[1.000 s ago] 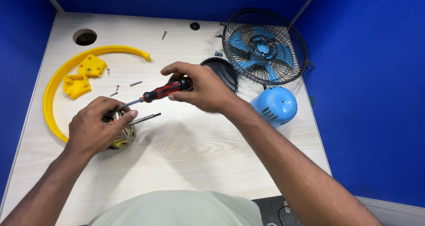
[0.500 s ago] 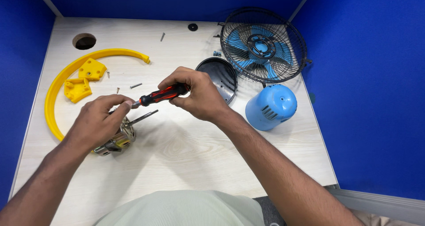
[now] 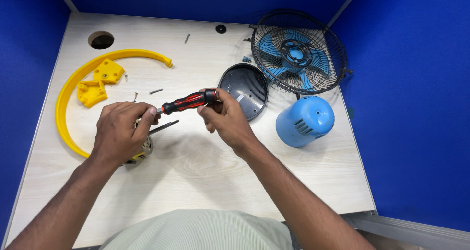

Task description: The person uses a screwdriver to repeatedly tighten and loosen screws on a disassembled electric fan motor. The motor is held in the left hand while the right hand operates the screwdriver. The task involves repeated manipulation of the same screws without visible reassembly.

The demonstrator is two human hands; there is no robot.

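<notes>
Right hand [image 3: 226, 119] grips the red-and-black screwdriver [image 3: 190, 101] by its handle, tip aimed at the motor [image 3: 142, 149] under the left hand [image 3: 122, 132], which closes over it, seemingly to steady it on the table [image 3: 196, 176].

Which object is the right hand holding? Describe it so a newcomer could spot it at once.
Start at the black-caged fan at the table's far right, then move left past the black dish-shaped cover. The right hand grips a screwdriver, the only red-and-black handled tool there.
</notes>
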